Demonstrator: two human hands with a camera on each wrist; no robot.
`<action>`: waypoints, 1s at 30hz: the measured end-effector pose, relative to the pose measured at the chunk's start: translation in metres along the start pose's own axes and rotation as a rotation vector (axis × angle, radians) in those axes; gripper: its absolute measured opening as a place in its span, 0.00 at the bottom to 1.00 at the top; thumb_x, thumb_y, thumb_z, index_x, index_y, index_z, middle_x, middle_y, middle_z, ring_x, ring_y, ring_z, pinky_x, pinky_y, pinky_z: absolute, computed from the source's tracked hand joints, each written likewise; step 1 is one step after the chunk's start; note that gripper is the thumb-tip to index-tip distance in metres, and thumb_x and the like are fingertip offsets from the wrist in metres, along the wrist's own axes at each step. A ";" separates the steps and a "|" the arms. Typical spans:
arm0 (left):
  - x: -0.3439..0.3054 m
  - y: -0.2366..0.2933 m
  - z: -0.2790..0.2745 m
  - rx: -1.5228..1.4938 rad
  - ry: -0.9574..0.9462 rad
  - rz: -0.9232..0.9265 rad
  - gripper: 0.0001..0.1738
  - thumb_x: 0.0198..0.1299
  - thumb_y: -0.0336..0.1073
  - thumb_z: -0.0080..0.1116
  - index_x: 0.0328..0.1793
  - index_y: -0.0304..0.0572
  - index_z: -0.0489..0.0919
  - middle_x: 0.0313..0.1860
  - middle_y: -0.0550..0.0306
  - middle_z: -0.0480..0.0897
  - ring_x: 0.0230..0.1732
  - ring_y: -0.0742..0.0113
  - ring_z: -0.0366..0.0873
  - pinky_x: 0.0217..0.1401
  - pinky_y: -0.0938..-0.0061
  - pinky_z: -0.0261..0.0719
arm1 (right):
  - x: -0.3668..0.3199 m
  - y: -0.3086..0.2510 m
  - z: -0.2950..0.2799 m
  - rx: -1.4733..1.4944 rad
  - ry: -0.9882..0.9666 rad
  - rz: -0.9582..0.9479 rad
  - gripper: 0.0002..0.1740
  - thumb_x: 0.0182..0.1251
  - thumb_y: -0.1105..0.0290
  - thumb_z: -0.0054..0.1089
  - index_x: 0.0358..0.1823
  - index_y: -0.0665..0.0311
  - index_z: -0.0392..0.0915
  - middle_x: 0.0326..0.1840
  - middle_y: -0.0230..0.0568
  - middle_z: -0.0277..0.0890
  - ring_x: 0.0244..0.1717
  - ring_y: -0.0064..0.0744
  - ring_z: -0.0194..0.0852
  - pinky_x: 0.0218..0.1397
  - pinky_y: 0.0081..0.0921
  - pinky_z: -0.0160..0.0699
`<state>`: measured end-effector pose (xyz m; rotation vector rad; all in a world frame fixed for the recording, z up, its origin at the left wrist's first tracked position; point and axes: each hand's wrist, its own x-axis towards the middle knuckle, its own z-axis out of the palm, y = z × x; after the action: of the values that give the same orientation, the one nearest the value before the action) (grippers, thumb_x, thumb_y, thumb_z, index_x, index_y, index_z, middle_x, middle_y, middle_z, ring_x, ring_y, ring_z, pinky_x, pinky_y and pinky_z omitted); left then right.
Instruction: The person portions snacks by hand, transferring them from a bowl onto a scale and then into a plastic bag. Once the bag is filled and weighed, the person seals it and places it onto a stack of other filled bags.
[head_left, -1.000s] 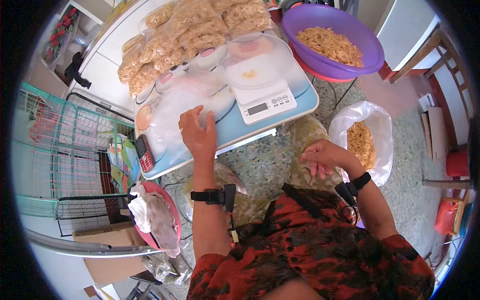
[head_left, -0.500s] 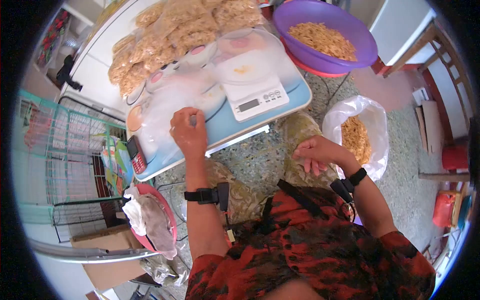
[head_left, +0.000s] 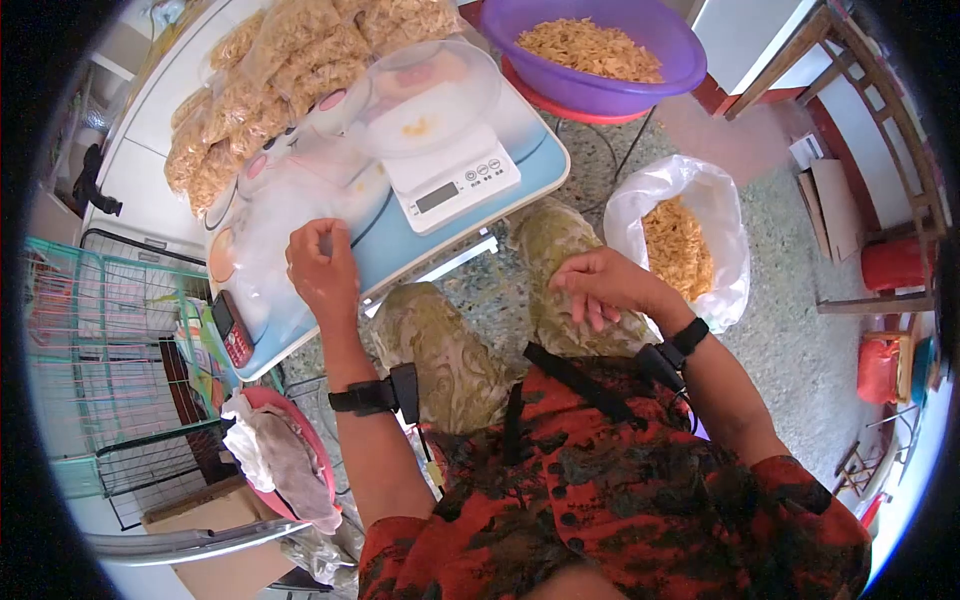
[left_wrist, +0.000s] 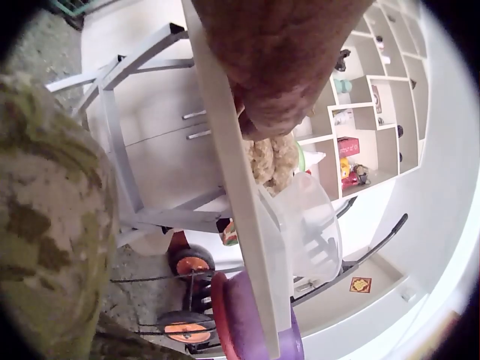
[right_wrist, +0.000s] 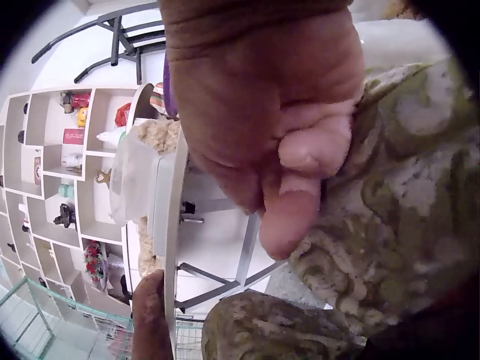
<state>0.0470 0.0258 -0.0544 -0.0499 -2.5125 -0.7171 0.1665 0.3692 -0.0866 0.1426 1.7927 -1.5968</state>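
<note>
My left hand (head_left: 325, 270) rests at the near edge of the blue table (head_left: 400, 250), fingers loosely curled, on a pile of clear plastic bags (head_left: 275, 205). Nothing shows in its grip. Lying over the thigh in camouflage trousers, my right hand (head_left: 605, 285) has relaxed, bent fingers and holds nothing; the right wrist view shows its fingers (right_wrist: 289, 225) hanging loosely. Right of the left hand stands a white kitchen scale (head_left: 465, 190) with a wide translucent bowl (head_left: 430, 100) on it, a few crumbs inside. A red keypad phone (head_left: 232, 335) lies at the table's left corner.
Filled bags of golden dried flakes (head_left: 300, 70) are stacked at the table's back. A purple basin (head_left: 600, 95) of flakes stands behind right; an open white sack (head_left: 730, 250) of flakes is on the floor. A wire cage (head_left: 100, 350) and pink basin (head_left: 320, 455) are left.
The left hand's spread fingers have curled in, and it has settled lower over the bags. The head view has swung right, so the table shifts left. The right hand stays on the thigh.
</note>
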 end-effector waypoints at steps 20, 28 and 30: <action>0.002 -0.014 0.007 -0.023 -0.001 0.000 0.09 0.59 0.40 0.61 0.39 0.43 0.82 0.43 0.54 0.81 0.48 0.55 0.76 0.55 0.61 0.72 | 0.003 -0.001 0.006 0.034 0.046 -0.070 0.16 0.76 0.58 0.49 0.50 0.62 0.77 0.25 0.38 0.81 0.14 0.21 0.76 0.12 0.14 0.66; 0.005 -0.012 0.005 -0.019 -0.048 -0.051 0.10 0.59 0.41 0.61 0.39 0.43 0.83 0.44 0.53 0.81 0.49 0.55 0.76 0.55 0.61 0.73 | 0.003 -0.002 0.010 0.039 0.044 -0.023 0.15 0.76 0.58 0.49 0.50 0.61 0.77 0.26 0.36 0.82 0.14 0.21 0.77 0.12 0.14 0.66; 0.004 -0.016 0.006 -0.080 -0.032 -0.037 0.10 0.59 0.41 0.62 0.39 0.43 0.83 0.44 0.52 0.81 0.49 0.55 0.76 0.55 0.61 0.73 | 0.006 -0.002 0.012 0.023 0.035 -0.028 0.16 0.76 0.57 0.50 0.50 0.60 0.78 0.26 0.36 0.82 0.14 0.21 0.77 0.11 0.15 0.66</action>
<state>0.0381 0.0147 -0.0642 -0.0441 -2.5202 -0.8386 0.1668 0.3556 -0.0882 0.1571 1.8105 -1.6444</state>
